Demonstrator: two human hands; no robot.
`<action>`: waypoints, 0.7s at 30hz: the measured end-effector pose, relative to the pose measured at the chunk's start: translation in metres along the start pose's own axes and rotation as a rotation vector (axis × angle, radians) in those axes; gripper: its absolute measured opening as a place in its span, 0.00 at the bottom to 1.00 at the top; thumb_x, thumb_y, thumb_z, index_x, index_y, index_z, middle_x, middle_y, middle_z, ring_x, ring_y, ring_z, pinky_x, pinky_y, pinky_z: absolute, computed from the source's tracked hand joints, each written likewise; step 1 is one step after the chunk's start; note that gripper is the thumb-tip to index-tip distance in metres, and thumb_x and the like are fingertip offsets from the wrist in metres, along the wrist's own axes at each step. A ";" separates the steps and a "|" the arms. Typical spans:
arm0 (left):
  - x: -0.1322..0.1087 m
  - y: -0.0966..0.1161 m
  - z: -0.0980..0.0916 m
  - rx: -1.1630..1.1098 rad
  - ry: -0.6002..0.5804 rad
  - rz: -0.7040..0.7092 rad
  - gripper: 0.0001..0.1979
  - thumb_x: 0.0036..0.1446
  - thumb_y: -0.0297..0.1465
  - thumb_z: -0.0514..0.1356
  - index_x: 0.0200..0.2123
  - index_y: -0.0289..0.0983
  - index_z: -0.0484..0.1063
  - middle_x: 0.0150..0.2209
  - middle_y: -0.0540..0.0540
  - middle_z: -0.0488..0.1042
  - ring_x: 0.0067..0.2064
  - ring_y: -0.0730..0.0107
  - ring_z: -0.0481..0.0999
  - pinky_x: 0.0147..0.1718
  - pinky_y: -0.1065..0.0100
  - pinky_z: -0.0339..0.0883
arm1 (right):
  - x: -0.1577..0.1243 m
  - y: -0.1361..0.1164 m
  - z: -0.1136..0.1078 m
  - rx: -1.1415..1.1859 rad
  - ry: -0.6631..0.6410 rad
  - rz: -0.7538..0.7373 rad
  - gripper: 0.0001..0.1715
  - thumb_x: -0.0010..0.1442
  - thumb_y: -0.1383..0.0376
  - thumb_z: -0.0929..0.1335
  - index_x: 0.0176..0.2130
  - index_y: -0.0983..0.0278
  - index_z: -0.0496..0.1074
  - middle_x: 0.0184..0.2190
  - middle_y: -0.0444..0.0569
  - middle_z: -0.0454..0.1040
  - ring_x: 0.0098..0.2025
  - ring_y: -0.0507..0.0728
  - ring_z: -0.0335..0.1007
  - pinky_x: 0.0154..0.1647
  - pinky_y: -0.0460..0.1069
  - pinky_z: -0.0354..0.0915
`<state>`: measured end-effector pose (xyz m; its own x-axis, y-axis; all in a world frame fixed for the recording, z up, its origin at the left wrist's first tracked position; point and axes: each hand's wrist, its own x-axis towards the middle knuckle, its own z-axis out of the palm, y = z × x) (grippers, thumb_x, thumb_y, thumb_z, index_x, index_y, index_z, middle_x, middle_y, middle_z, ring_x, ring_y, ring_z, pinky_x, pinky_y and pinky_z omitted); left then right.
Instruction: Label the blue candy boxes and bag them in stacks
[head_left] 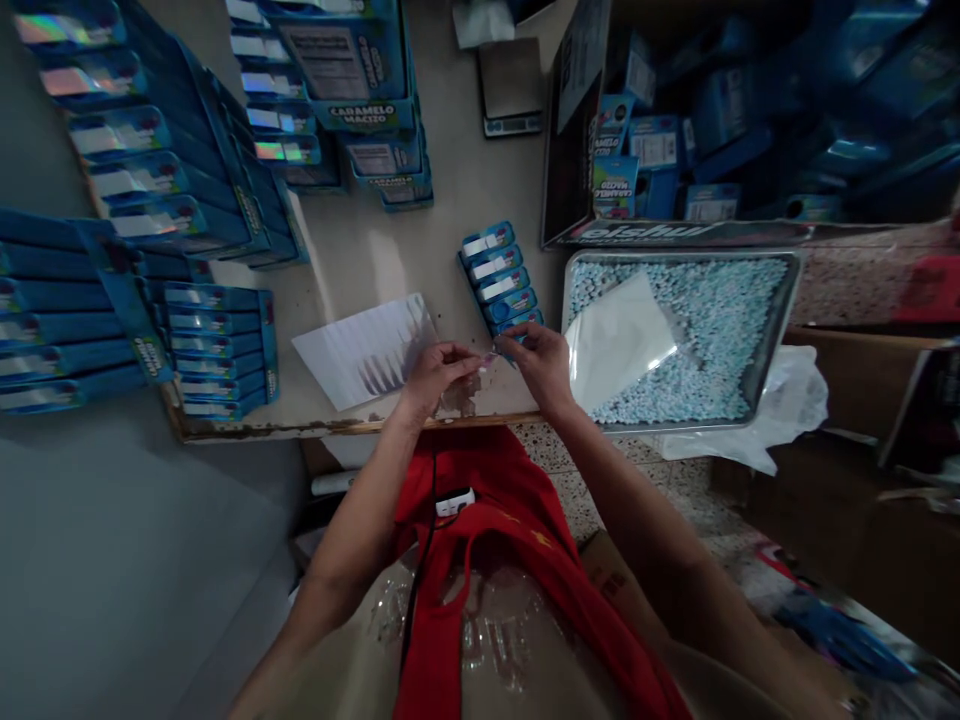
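My left hand (437, 374) is closed in a pinch on a small, shiny pinkish strip (487, 359) that looks like a sticker. Thumb and finger of my right hand (541, 362) pinch at the other side of the strip, just over the near end of a row of small blue boxes (501, 283). Several of these boxes have pale shiny strips across their tops; the nearest one is partly hidden by my right hand. Beside my left hand lies a white sheet (352, 345) with a row of dark streaks along one side.
Stacks of blue cartons (172, 150) fill the table's left and back. A small scale (511, 85) stands behind the row. On the right, a metal tray (780, 330) holds pale blue pellets and a white card (622, 335). Behind it, a large box (574, 130) contains blue packs.
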<state>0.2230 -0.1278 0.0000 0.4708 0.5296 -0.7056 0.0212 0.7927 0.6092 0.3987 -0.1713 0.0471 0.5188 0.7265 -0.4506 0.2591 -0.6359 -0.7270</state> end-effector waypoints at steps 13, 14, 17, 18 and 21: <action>0.012 -0.005 0.031 -0.077 0.149 0.046 0.33 0.39 0.46 0.79 0.44 0.37 0.73 0.33 0.51 0.75 0.34 0.71 0.75 0.37 0.68 0.72 | 0.017 0.015 -0.007 0.101 0.033 -0.020 0.17 0.57 0.50 0.74 0.34 0.61 0.80 0.23 0.41 0.71 0.25 0.50 0.61 0.29 0.48 0.63; 0.014 -0.008 0.031 -0.066 0.182 0.070 0.33 0.40 0.45 0.79 0.45 0.38 0.73 0.34 0.51 0.75 0.34 0.71 0.75 0.36 0.67 0.72 | 0.017 0.015 -0.007 0.091 0.032 -0.015 0.18 0.57 0.49 0.74 0.34 0.61 0.80 0.23 0.41 0.71 0.25 0.50 0.61 0.29 0.48 0.63; 0.022 -0.014 0.029 -0.023 0.302 0.108 0.33 0.41 0.42 0.79 0.47 0.39 0.71 0.35 0.51 0.74 0.35 0.70 0.75 0.35 0.68 0.70 | 0.017 0.012 -0.010 0.051 0.018 -0.002 0.19 0.57 0.48 0.74 0.34 0.61 0.80 0.22 0.40 0.70 0.24 0.50 0.60 0.29 0.48 0.61; 0.026 -0.015 0.027 -0.022 0.338 0.112 0.32 0.41 0.41 0.78 0.47 0.39 0.70 0.36 0.50 0.74 0.36 0.70 0.75 0.35 0.69 0.69 | 0.017 0.011 -0.011 0.028 0.014 -0.005 0.19 0.57 0.48 0.74 0.34 0.62 0.80 0.21 0.40 0.69 0.24 0.50 0.60 0.28 0.48 0.60; 0.039 -0.012 0.022 -0.086 0.309 0.103 0.29 0.45 0.38 0.77 0.49 0.39 0.73 0.41 0.47 0.78 0.41 0.68 0.77 0.39 0.69 0.69 | 0.018 0.006 -0.015 -0.061 -0.007 -0.022 0.19 0.57 0.49 0.74 0.34 0.62 0.80 0.20 0.40 0.69 0.24 0.50 0.60 0.27 0.48 0.58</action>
<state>0.2607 -0.1238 -0.0267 0.1768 0.6640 -0.7266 -0.0931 0.7462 0.6592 0.4217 -0.1661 0.0420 0.5071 0.7422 -0.4382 0.3195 -0.6341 -0.7042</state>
